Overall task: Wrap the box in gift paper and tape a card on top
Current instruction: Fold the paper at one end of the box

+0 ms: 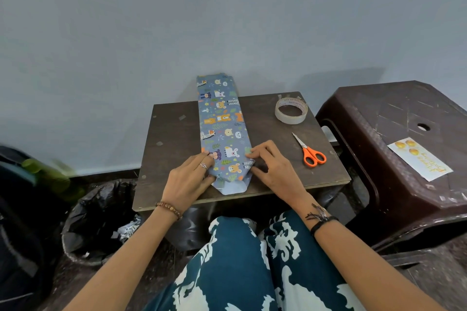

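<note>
so we've got the box (pixel 222 129) lying lengthwise down the middle of the little table (pixel 171 134), already covered in the blue animal gift paper (pixel 231 188), with its far end poking past the table's 12 o'clock edge toward the wall. the near end at 6 o'clock is where the work is: the side flaps are pushed in and the paper comes to a point, so we reckon we're mid-fold on that end, not yet taped.

our left hand (pixel 188 180) lies flat along the paper's 9 o'clock side, fingers fairly straight, pressing the crease down. our right hand (pixel 271 168) sits at the 3 o'clock side, fingers bent, fingertips pushing the flap in. it looks more like pressing than gripping. both are there to stop the paper springing back, we'd guess.

the tape roll (pixel 291 111) sits at about 1 o'clock from the box and the orange scissors (pixel 312 153) at 3 o'clock, both handy for the right hand. the card (pixel 419 159) waits on the brown plastic stool (pixel 379 118) further out at 3 o'clock, out of the way until the wrapping's done.

writing: there's print inside the tape roll's core, too small to read. the card has yellow script and some round gold things, can't make out the words. a bin with a black bag (pixel 101 217) sits at 8 o'clock.
</note>
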`<action>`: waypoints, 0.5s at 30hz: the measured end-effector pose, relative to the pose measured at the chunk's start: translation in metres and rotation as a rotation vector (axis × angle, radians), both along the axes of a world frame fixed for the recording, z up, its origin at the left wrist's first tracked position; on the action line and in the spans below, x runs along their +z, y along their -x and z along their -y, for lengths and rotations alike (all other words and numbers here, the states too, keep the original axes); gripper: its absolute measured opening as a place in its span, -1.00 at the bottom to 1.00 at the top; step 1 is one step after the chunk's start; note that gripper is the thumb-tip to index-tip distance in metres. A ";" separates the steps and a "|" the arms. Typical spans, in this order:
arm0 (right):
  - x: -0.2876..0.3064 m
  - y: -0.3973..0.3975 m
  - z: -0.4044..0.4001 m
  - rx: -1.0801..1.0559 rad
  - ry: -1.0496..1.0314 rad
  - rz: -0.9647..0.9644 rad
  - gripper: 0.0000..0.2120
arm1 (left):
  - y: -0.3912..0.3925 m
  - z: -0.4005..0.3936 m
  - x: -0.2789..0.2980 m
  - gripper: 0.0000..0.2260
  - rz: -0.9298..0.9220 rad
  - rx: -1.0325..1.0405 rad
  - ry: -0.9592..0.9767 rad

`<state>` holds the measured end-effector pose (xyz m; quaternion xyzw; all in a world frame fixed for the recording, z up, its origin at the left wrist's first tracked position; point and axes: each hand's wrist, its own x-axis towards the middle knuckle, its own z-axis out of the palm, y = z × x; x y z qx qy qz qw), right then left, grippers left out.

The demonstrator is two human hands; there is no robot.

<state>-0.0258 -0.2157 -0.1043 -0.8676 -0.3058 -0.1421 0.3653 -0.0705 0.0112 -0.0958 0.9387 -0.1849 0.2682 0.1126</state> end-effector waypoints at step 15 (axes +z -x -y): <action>0.003 0.002 0.006 0.057 -0.133 -0.152 -0.69 | -0.002 -0.016 -0.001 -0.76 -0.166 -0.083 0.192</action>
